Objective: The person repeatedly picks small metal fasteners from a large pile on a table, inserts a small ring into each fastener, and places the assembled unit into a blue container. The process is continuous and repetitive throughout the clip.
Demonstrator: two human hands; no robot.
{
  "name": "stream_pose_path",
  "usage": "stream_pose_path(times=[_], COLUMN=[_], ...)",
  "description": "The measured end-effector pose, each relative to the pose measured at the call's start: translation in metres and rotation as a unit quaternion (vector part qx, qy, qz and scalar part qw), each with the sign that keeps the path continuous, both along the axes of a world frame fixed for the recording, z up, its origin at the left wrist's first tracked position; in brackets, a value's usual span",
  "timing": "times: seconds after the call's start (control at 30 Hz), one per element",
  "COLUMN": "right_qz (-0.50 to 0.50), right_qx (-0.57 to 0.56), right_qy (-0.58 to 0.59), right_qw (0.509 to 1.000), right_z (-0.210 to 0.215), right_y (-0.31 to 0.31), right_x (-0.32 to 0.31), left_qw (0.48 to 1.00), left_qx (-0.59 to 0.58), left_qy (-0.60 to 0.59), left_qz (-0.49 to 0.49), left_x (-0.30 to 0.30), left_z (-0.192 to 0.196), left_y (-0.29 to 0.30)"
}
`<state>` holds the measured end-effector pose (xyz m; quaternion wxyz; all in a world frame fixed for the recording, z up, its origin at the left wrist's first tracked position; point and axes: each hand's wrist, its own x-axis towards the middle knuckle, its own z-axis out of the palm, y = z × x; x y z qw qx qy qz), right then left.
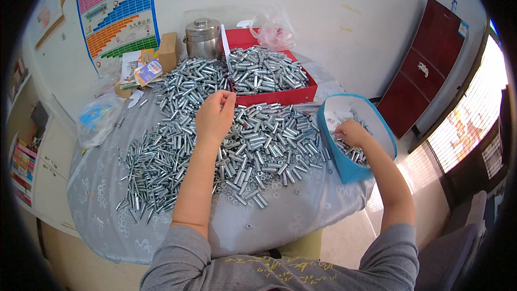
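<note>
A table (97,194) under a grey patterned cloth fills the middle of the frame. Across its centre spreads a heap of silvery metal parts (274,134), mostly short cylinders, with thinner pieces toward the left. An open red box (280,97), upper centre, holds more cylinders, and a blue bin (344,167) with a pale lining stands at right of centre, metal parts inside it. A clear plastic bag (99,118) with something blue in it lies at the left, and a lidded steel pot (203,40) stands upper centre, left of the box. The person's left hand (215,116) is above the heap, its fingers bent together; whether they pinch a part cannot be told. The right hand (351,131) reaches into the bin, fingers curled down at the parts, its grip hidden. A small nut (249,226) lies alone at lower centre.
</note>
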<state>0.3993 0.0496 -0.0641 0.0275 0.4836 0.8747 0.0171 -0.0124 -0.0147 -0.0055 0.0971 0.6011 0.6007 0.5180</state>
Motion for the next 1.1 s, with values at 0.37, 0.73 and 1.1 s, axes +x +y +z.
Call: stream_pose_path(times=[0.37, 0.73, 1.1], right_qz=[-0.06, 0.154, 0.091], right_qx=[0.002, -0.031, -0.234], right_qy=[0.473, 0.663, 0.7], right_qw=[0.879, 0.732, 0.669], right_z=[0.084, 0.075, 0.062], right_y=[-0.075, -0.061, -0.042], right_x=[-0.119, -0.288, -0.329], left_qw=[0.998, 0.977, 0.98], left_qx=[0.011, 0.206, 0.165], left_qy=[-0.019, 0.036, 0.068], left_qz=[-0.064, 0.039, 0.087], left_x=[0.018, 0.015, -0.026], left_z=[0.015, 0.055, 0.017], left_y=[-0.025, -0.032, -0.012])
